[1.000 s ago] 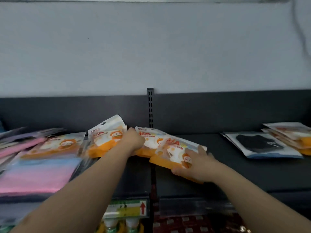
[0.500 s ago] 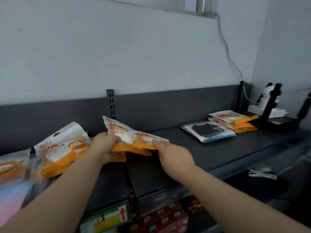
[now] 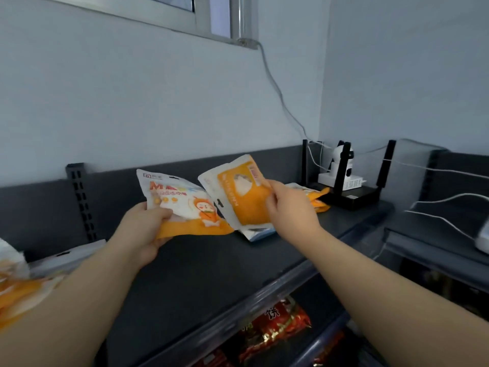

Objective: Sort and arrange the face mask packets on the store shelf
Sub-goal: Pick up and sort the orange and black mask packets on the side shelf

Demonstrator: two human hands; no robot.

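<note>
Two bare hands are holding face mask packets up over a dark gray shelf (image 3: 211, 274).

The left hand (image 3: 144, 234), a bit left of the middle of the picture, grips the bottom corner of a white and orange mask packet (image 3: 182, 205). This packet has a little cartoon figure on it. The thumb lies on top and the fingers curl under it.

The right hand (image 3: 291, 207), just right of the middle, pinches the right edge of an orange mask packet (image 3: 238, 194). Its fingers are curled tight on that edge. The packet is tipped up on its side. The two packets overlap in the middle of the picture, but I cannot tell if they touch.

Under the orange packet, a packet with a blue edge (image 3: 258, 232) lies flat on the shelf. More orange packets (image 3: 317, 200) lie behind the right hand. Some blurry orange and white packets (image 3: 13, 282) sit at the lower left edge.

At the right end of the shelf stand a black router (image 3: 352, 197) and a small white camera (image 3: 341, 160). A gray cable (image 3: 277, 94) runs down the wall from the window (image 3: 211, 17) at the top. Red snack bags (image 3: 275, 324) lie on a lower shelf at the bottom.
</note>
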